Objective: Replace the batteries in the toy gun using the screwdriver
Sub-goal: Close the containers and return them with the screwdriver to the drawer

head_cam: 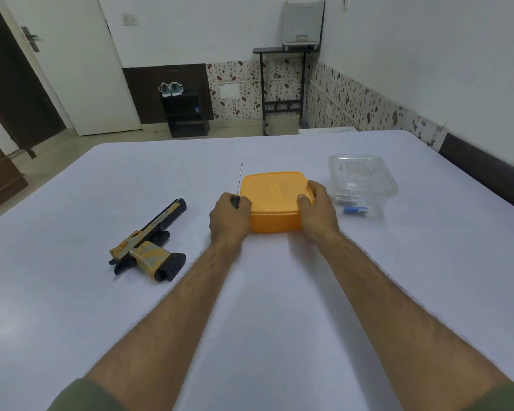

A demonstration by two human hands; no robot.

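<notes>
A yellow and black toy gun (149, 241) lies on its side on the white table (72, 292), left of my hands. My left hand (229, 219) is closed around the black handle of a screwdriver (239, 185); its thin shaft points away from me. That hand also rests against the left side of an orange lidded box (275, 200). My right hand (316, 209) grips the box's right side, thumb on the lid. Two batteries, one white (346, 199) and one blue (356, 211), lie inside a clear plastic container (362, 179) to the right.
The table's far edge runs behind the boxes, with open floor beyond. A black shoe rack (187, 114) with shoes and a black stand (282, 90) are against the far wall. A dark bench edge (487, 173) borders the table at right.
</notes>
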